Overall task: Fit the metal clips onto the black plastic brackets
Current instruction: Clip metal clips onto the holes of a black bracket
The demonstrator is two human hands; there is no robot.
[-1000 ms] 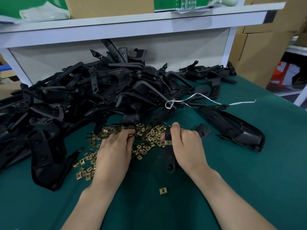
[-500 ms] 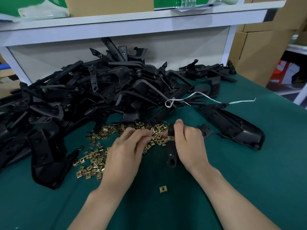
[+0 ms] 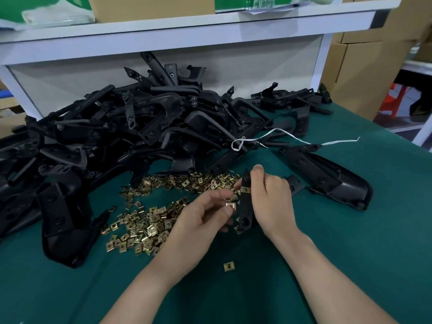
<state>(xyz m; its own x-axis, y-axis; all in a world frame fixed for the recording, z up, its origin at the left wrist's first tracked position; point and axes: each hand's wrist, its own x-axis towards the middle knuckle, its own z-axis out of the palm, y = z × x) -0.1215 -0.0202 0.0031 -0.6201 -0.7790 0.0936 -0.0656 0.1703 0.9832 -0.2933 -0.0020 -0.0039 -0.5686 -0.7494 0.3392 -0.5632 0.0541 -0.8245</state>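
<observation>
The right hand (image 3: 271, 199) is gripping a black bracket (image 3: 245, 208) upright over the green mat (image 3: 327, 253), one fitted clip (image 3: 245, 190) sitting on its edge. The left hand (image 3: 201, 220) is pinching a loose clip (image 3: 231, 205) just beside it; next, its open side probably needs aligning with that edge.

Even overhead light, sharp centre (edges bowed).
</observation>
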